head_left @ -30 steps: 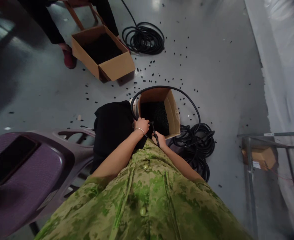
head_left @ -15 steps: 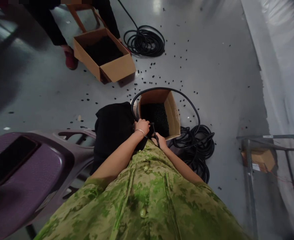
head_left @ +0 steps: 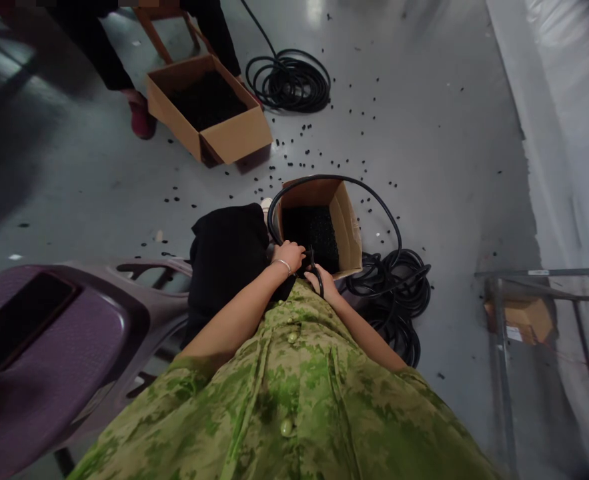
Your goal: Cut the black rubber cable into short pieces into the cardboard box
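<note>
My left hand [head_left: 289, 255], a bracelet at its wrist, is closed around the end part of a black hose [head_left: 323, 177] above the near edge of a cardboard box. From the hand the hose arcs over the box and drops toward a coil on the right. My right hand [head_left: 325, 285] grips black-handled scissors [head_left: 319, 279], whose blades point up close to the left hand's fingertips. Whether the blades touch the hose is too small to tell. Inside the cardboard box [head_left: 349, 230] lies a heap of small black pieces [head_left: 319, 230].
Tangled black hose [head_left: 397, 283] lies right of the box. Farther off are another box [head_left: 237, 137] of black pieces, a seated person's legs [head_left: 94, 50] and a hose coil [head_left: 294, 83]. A purple chair [head_left: 84, 340] holding a phone [head_left: 24, 320] stands left; a metal frame [head_left: 501, 360] stands right.
My left hand has shifted slightly right, carrying the hose with it. The scissors have turned a little, and their blades are now nearer the left fingertips.
</note>
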Available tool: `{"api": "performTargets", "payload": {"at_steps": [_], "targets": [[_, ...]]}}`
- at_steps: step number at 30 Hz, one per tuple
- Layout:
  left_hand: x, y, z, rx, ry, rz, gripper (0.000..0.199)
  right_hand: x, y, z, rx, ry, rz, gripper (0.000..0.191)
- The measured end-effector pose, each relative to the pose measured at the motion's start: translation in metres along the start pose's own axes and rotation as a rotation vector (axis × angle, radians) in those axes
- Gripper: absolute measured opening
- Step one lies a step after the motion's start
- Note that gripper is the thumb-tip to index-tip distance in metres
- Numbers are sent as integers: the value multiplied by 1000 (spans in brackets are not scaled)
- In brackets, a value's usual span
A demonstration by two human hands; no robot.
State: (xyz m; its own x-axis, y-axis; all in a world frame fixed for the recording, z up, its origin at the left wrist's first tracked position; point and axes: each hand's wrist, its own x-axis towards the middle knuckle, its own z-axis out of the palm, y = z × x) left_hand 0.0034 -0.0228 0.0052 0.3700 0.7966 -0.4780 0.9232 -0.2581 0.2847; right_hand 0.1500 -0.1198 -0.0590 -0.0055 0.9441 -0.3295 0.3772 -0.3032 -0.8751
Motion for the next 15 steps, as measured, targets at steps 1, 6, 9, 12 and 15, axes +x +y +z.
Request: {"api": "performTargets", "payload": {"at_steps": [1, 6, 9, 12, 15], "targets": [[0, 0, 1, 2, 2, 1, 31, 0, 1, 1, -4, 5, -2, 22], [2, -4, 5, 4, 22, -2, 31, 5, 11, 8, -67, 40, 14, 22], [3, -5, 6, -2, 28, -26, 29, 8, 16, 12, -138, 60, 44, 22], [4, -6, 6, 0, 30, -48, 28, 8, 20, 15, -159, 72, 48, 21], [5, -7, 7, 15, 37, -61, 29, 9, 22, 17, -156, 82, 52, 21]]}}
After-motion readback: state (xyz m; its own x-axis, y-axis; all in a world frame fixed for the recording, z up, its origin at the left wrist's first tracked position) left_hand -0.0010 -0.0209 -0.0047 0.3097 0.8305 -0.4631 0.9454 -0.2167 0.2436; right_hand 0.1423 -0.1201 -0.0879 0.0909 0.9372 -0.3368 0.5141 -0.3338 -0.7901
